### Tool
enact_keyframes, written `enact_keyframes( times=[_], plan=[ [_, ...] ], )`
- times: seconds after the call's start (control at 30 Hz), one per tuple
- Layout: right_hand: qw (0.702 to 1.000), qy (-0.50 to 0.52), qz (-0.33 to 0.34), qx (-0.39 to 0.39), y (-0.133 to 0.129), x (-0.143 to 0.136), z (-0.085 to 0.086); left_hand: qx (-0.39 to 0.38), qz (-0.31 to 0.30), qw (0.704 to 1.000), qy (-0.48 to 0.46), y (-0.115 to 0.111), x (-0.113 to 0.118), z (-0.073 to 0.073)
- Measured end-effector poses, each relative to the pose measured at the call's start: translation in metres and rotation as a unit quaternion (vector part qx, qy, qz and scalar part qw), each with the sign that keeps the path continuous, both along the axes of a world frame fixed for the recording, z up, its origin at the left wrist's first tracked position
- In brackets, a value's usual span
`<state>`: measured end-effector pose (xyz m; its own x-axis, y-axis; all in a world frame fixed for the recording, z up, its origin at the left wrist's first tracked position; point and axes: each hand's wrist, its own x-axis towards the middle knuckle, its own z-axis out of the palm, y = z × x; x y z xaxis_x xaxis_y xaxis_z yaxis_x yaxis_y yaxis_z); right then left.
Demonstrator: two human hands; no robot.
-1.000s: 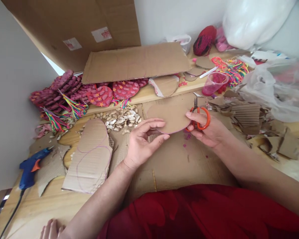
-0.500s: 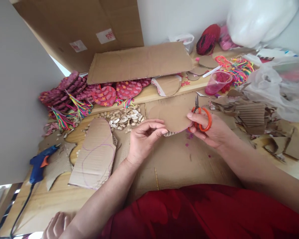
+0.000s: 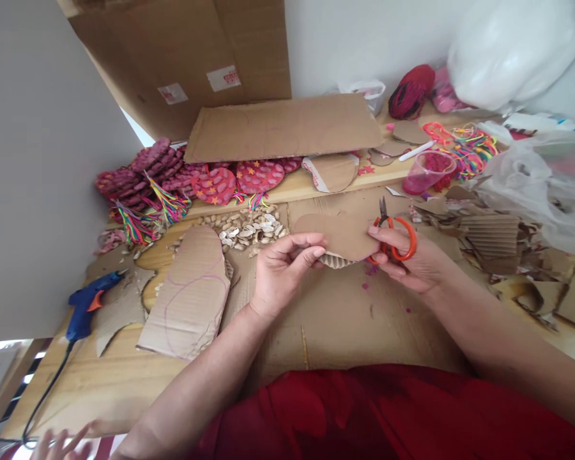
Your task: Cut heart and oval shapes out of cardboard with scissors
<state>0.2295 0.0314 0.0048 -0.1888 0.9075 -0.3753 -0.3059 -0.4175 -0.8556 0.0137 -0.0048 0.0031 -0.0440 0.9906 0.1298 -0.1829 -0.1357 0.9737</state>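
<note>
Left hand (image 3: 280,271) pinches cardboard piece (image 3: 347,233) at its near-left edge; right grips the other edge plus orange-handled scissors (image 3: 402,239), blades angled away, likely so both hands steady the piece. It's above the cardboard sheet (image 3: 349,319).

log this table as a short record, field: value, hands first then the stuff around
left hand: left hand pinches cardboard piece
right hand: right hand holds scissors and the piece's right edge
piece: rounded, corrugation showing at near edge
left side: glue gun, marked cardboard
behind hands: peanuts, pink decorations
right side: cup, scraps
other person: one hand, lower left, partly cut off
</note>
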Motion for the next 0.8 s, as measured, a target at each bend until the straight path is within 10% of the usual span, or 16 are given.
enact_keyframes(
  times=[0.8],
  plan=[
    [0.995,-0.028,-0.063,0.067,-0.004,-0.004,-0.007,0.086,0.018,0.982,0.164,0.005,-0.004,-0.023]
  ],
)
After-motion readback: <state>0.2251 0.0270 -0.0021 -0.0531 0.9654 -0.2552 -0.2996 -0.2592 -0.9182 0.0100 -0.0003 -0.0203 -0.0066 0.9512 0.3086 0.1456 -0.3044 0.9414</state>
